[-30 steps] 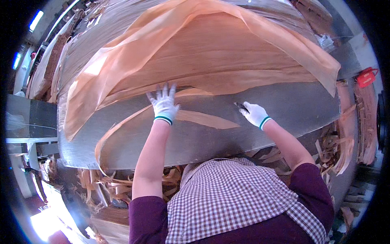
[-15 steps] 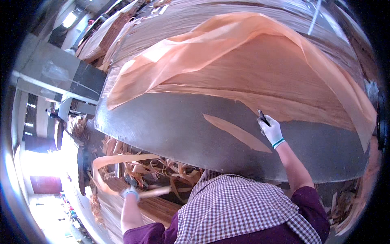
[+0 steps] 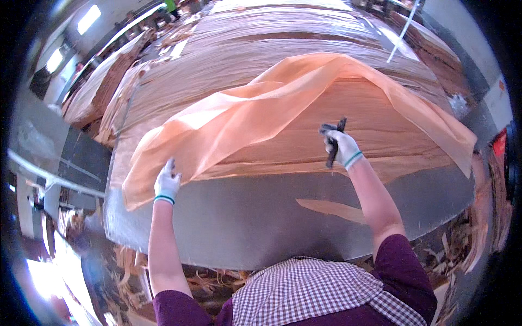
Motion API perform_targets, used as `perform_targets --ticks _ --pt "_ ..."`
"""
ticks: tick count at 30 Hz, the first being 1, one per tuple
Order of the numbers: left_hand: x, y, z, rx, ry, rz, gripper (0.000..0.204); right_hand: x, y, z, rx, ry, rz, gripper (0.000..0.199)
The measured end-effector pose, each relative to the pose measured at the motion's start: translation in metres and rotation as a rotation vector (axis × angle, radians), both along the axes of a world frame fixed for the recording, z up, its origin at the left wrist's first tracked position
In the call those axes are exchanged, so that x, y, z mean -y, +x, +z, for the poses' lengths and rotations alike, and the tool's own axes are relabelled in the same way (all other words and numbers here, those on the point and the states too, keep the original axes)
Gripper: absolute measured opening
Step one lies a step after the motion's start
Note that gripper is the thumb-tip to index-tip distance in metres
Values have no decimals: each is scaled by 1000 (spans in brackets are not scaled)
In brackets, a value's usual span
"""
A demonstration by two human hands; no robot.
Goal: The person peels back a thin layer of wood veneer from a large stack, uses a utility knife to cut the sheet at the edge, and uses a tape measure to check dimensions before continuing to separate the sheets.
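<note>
A large, thin sheet of orange-brown wood veneer (image 3: 228,117) lies rumpled over a flat stack of veneer, its far edge raised in folds. My left hand (image 3: 167,183), in a white glove, is at the sheet's near left edge. Its fingers are apart; whether they touch the veneer I cannot tell. My right hand (image 3: 345,148), also gloved, is closed round a dark-handled knife (image 3: 332,155) above the middle of the veneer. Motion blurs the knife a little, and its blade is hard to make out. A narrow pointed veneer offcut (image 3: 329,209) lies on the grey tabletop (image 3: 244,217), partly behind my right forearm.
Several layers of veneer (image 3: 261,32) stretch away behind the sheet. More stacks stand at the far left (image 3: 109,81) and far right (image 3: 427,49). Curled veneer scraps (image 3: 204,282) lie below the table's near edge. A thin white rod (image 3: 403,32) slants at the back right.
My left hand has let go of a long veneer strip below the table and come up to the sheet's left edge. My right hand has moved up over the veneer with the knife.
</note>
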State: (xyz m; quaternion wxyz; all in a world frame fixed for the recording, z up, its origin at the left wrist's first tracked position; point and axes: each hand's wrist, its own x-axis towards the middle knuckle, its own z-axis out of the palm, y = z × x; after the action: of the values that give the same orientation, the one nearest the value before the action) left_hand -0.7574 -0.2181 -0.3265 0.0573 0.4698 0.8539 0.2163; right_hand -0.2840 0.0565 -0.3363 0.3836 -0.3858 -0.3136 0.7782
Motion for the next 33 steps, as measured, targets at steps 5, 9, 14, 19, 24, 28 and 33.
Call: perform_targets --ticks 5,9,14,19,24,28,33 --pt "-103 -64 18 -168 28 -171 95 -69 -79 2 -220 -219 -228 32" --pt "-168 -80 39 -224 -296 -141 115 -135 -86 -25 -207 -187 -214 39" --pt "-188 -127 25 -231 -550 -187 121 -158 -152 -27 -243 -285 -401 21" --pt "-209 -185 0 -196 -433 -356 75 -196 -138 -44 -350 -123 -383 25" --pt "-214 -183 73 -382 -165 -230 45 -189 -125 23 -426 161 -368 36" --pt "-199 -153 190 -638 171 -185 50 -181 -88 79 -604 420 -210 36" --pt "-100 -123 247 -1194 548 -169 58 -92 -65 132 -514 601 -252 48"
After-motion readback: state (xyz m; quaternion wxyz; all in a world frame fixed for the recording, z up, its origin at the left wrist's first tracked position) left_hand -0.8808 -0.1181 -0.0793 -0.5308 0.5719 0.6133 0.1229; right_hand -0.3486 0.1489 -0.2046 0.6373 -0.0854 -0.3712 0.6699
